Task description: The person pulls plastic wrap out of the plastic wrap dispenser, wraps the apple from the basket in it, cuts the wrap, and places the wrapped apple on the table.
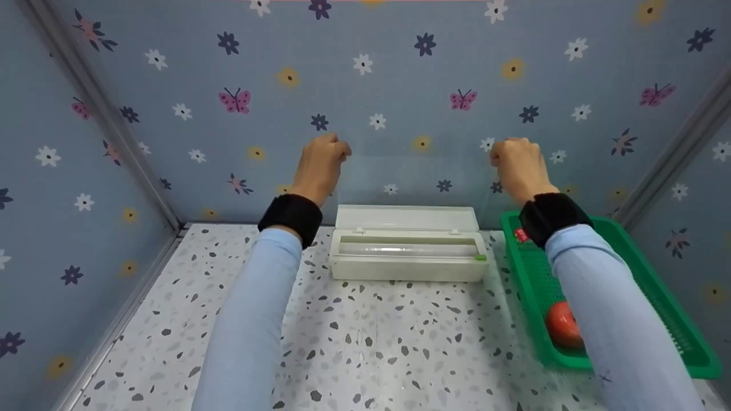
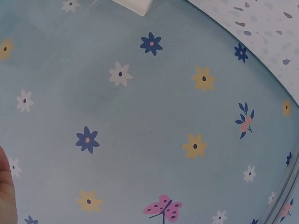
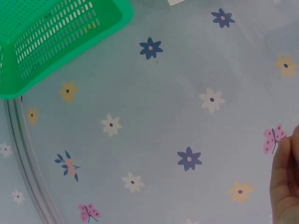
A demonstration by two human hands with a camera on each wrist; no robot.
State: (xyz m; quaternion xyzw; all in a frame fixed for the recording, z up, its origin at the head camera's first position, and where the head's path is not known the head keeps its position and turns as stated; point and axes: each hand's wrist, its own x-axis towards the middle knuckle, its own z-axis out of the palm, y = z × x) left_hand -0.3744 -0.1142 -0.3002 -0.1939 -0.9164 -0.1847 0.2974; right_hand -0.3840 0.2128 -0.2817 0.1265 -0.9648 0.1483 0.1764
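Note:
Both hands are raised in front of the patterned wall, well apart, with fingers curled. Between them spreads a faint, see-through sheet of cling film (image 1: 420,180), its top edge a thin line. My left hand (image 1: 321,165) pinches one upper corner, and my right hand (image 1: 521,165) pinches the other. Below, a white cling film dispenser (image 1: 408,269) lies with its lid (image 1: 405,217) tipped back. A clear roll (image 1: 408,250) shows inside, and a green slide cutter (image 1: 481,257) sits at its right end. Only edges of the left hand (image 2: 6,191) and right hand (image 3: 284,177) enter the wrist views.
A green plastic basket (image 1: 528,302) stands on the right of the speckled tabletop (image 1: 365,348), partly under the right forearm. In it are a red apple (image 1: 562,326) and a small red item (image 1: 521,234). Flowered walls (image 1: 400,74) close in the back and sides.

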